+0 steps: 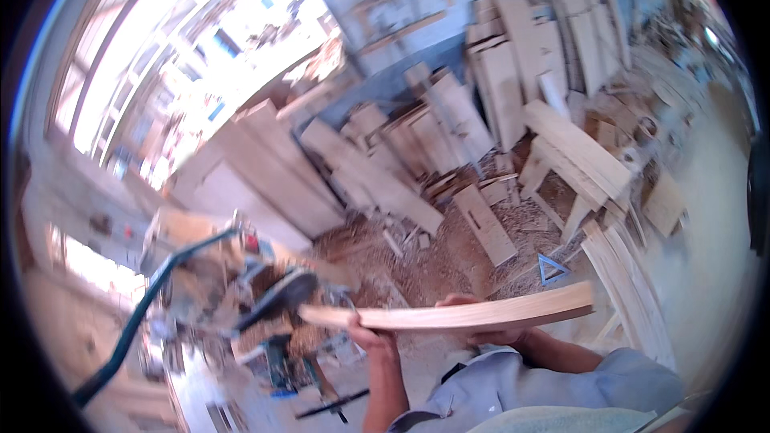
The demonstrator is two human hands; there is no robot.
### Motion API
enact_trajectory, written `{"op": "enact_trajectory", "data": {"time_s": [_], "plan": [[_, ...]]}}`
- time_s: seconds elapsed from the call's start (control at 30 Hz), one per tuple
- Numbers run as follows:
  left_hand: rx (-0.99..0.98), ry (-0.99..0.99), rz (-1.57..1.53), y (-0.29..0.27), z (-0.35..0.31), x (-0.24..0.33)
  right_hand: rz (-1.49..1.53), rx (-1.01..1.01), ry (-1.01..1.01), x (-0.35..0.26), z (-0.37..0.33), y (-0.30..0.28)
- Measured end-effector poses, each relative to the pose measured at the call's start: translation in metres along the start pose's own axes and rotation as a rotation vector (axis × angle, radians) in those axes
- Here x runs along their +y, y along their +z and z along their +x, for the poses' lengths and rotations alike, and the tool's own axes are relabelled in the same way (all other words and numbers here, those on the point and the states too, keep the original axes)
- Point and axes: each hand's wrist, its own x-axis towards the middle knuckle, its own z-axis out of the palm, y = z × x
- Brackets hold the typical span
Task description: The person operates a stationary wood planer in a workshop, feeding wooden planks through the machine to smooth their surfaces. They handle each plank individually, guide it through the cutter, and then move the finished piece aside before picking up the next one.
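Observation:
A long, pale wooden board [481, 314] lies level across the front of my body. Near its left end my left hand [374, 337] grips it from below, thumb up against the near face. Farther right, my right hand [493, 337] is wrapped round the board, with fingertips showing over the upper edge. Part of each hand is hidden by the wood. The board's left end points toward a dusty woodworking machine [277, 301] with a dark rounded guard, and I cannot tell whether they touch.
A dark green hose [152, 289] arches at the left. Planks [369, 172] lean along the far wall. A rough wooden bench [577, 152] stands at the right among shavings. A blue triangle [552, 269] lies on the floor near long wooden strips [630, 289].

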Motion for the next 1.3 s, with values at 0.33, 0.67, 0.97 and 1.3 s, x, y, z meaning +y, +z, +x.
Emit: {"op": "enact_trajectory", "data": {"time_s": [0.33, 0.67, 0.97, 1.3], "plan": [[-0.217, 0.222, 0.153, -0.038, -0.048, -0.010, -0.021, 0.091, 0.001, -0.004, -0.070, 0.050], [-0.154, -0.255, 0.137, -0.060, -0.101, -0.059, 0.434, 0.720, -0.090, 0.037, -0.185, 0.108], [-0.658, -0.597, 0.402, -0.069, -0.219, -0.102, 0.857, 1.450, -0.225, 0.009, -0.270, 0.074], [-0.726, -0.446, 0.996, -0.057, -0.280, -0.227, 0.887, 1.823, -0.246, -0.013, -0.518, -0.006]]}}
